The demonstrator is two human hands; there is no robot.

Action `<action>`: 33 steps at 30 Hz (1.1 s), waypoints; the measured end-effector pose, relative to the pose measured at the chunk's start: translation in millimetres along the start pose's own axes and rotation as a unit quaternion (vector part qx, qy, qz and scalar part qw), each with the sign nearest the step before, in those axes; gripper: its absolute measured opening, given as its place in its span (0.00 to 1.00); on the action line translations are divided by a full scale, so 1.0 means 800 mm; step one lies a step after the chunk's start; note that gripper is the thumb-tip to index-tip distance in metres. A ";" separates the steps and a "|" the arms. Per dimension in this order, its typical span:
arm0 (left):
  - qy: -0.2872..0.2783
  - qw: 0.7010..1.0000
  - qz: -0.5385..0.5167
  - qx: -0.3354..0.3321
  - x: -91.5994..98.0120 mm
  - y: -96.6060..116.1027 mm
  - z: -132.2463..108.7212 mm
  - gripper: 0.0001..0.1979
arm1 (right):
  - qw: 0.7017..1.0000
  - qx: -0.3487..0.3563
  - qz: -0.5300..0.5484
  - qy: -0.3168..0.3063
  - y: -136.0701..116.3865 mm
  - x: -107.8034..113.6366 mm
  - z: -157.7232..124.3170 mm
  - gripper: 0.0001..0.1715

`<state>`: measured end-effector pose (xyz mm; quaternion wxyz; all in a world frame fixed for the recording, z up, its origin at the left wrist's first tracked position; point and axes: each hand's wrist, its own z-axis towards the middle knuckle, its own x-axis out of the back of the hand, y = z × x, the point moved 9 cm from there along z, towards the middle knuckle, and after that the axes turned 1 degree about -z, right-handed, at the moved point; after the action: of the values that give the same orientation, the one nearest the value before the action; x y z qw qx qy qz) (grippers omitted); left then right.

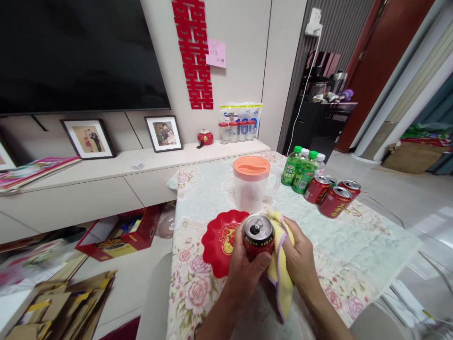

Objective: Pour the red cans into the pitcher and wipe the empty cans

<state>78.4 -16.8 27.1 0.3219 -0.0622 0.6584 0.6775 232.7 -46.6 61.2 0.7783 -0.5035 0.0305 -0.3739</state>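
An opened red can (259, 234) with a silver top stands upright in the grip of my left hand (247, 267), above the near part of the table. My right hand (300, 257) is closed on a yellow cloth (282, 269) with a purple edge, and the cloth touches the can's right side. Just left of the can lies a red scalloped plate (215, 243) with a gold pattern. Behind the can stands a clear pitcher (249, 191) with an orange lid.
Several red cans (334, 202) and green-capped bottles (304, 174) stand at the table's right. The flowered tablecloth (196, 283) covers the table. Beyond it, a white cabinet (155, 165) bears framed photos, a red pot (205, 137) and small jars. Cardboard (67, 307) lies at the lower left.
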 end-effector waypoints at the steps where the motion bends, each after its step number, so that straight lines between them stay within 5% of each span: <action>1: 0.011 1.000 0.005 -0.008 0.003 0.003 0.001 0.43 | 1.000 0.004 -0.004 -0.005 0.000 -0.003 -0.001 0.20; 10: 0.106 0.992 0.061 -0.022 0.031 0.012 0.009 0.37 | 0.998 0.048 -0.020 -0.039 -0.027 -0.018 -0.013 0.16; 22: 0.038 0.998 0.004 0.048 0.007 -0.011 0.005 0.36 | 0.979 0.181 -0.064 0.073 -0.081 0.026 -0.025 0.16; 28: -0.034 0.999 0.019 0.005 -0.012 0.002 0.002 0.37 | 0.995 0.059 -0.029 0.080 -0.035 0.036 -0.009 0.14; 33: -0.061 0.998 0.011 0.020 -0.012 -0.011 -0.001 0.43 | 0.999 -0.037 0.026 0.025 0.006 0.019 -0.001 0.21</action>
<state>89.8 -21.5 24.4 0.3551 -0.0067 0.6514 0.6704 246.1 -55.1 61.8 0.7675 -0.5216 0.0774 -0.3646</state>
